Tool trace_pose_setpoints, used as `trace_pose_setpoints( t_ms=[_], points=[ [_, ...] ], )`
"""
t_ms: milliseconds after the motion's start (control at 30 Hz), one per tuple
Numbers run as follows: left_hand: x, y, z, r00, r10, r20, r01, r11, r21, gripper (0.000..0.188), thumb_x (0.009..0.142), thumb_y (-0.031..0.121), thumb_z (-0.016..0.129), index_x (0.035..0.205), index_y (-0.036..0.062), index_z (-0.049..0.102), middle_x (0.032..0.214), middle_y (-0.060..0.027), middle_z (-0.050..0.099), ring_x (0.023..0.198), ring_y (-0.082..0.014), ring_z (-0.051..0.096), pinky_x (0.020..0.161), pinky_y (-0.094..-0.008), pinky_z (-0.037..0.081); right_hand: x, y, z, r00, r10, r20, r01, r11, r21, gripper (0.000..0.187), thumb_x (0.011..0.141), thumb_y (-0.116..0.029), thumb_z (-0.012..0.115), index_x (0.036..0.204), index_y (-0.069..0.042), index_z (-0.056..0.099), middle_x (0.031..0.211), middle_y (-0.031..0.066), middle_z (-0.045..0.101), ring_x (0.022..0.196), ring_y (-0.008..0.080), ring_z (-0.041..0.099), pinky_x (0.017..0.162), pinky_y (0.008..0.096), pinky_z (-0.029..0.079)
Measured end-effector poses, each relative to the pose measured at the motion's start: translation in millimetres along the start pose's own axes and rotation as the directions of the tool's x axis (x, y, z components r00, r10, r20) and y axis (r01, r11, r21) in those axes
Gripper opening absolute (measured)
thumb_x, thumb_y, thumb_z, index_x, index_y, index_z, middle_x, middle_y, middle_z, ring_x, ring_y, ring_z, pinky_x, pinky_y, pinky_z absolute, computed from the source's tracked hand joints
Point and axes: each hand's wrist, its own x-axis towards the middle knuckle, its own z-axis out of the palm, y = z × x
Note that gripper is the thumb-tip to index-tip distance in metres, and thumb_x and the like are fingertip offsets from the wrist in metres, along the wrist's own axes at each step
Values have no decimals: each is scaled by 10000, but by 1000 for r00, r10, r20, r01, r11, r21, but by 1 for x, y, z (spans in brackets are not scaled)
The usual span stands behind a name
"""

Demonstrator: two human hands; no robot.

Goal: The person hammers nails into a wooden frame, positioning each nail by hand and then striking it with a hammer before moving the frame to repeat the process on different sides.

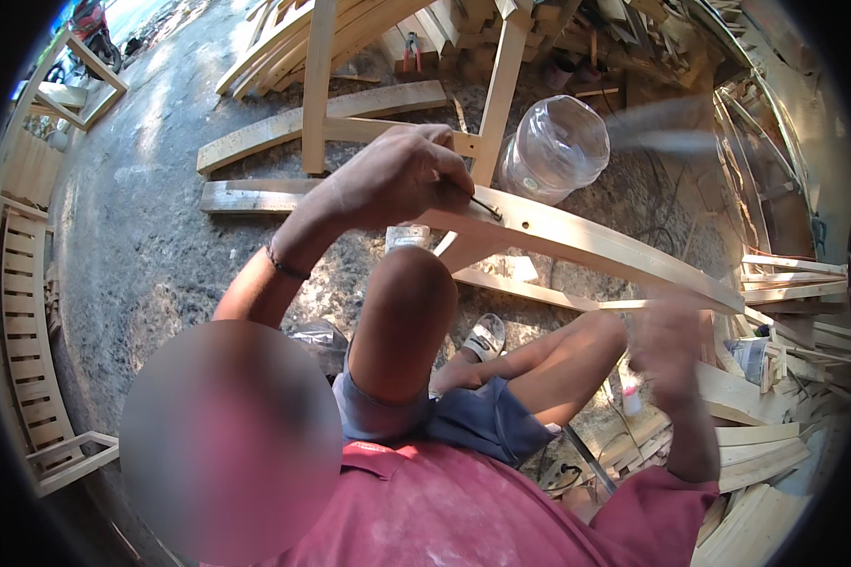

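Observation:
My left hand (397, 175) is closed in a pinch over a pale wooden beam (615, 255). A thin dark metal rod (483, 204) sticks out from its fingers, with the tip at the beam's upper face; its exact kind is not clear. Beside the tip the beam has a dark round hole (526, 225). The beam joins an upright wooden frame (501, 85) in front of me. To the right, near the beam's far right end, my right hand (669, 350) is smeared by motion, and its fingers cannot be made out.
Beyond the beam stands a clear plastic tub (558, 146). Curved wooden pieces (321, 123) lie on the rough ground, with red-handled pliers (412, 52) farther back. Wood offcuts (756, 454) crowd the right side. A slatted wooden piece (26, 321) stands at left.

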Motion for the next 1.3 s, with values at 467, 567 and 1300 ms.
trace_pose_setpoints(
  t_ms=[467, 567, 1300],
  points=[
    [-8, 4, 7, 989, 123, -77, -112, 985, 129, 109, 918, 70, 669, 987, 55, 586, 1023, -98, 609, 954, -307, 625, 831, -419, 514, -54, 48, 34, 948, 308, -84, -183, 740, 648, 351, 1078, -369, 487, 946, -45, 515, 565, -28, 432, 430, 42, 392, 402, 217, 320],
    [-13, 4, 14, 965, 259, -30, -249, 951, 184, 169, 896, 86, 687, 1023, 85, 575, 1125, -65, 672, 1147, -295, 634, 925, -398, 535, -82, 62, 48, 918, 387, -80, -220, 668, 711, 363, 1083, -410, 460, 949, -74, 489, 569, -31, 399, 410, 38, 350, 379, 207, 301],
    [74, 74, 94, 955, 292, 55, -287, 858, 426, 220, 894, -25, 577, 1108, -10, 627, 1083, -185, 658, 948, -373, 663, 841, -446, 553, -306, 323, 322, 328, 925, -190, -859, 376, 348, 408, 992, -372, 526, 1042, 11, 657, 977, 279, 702, 964, 456, 686, 805, 527, 534]
  ],
)
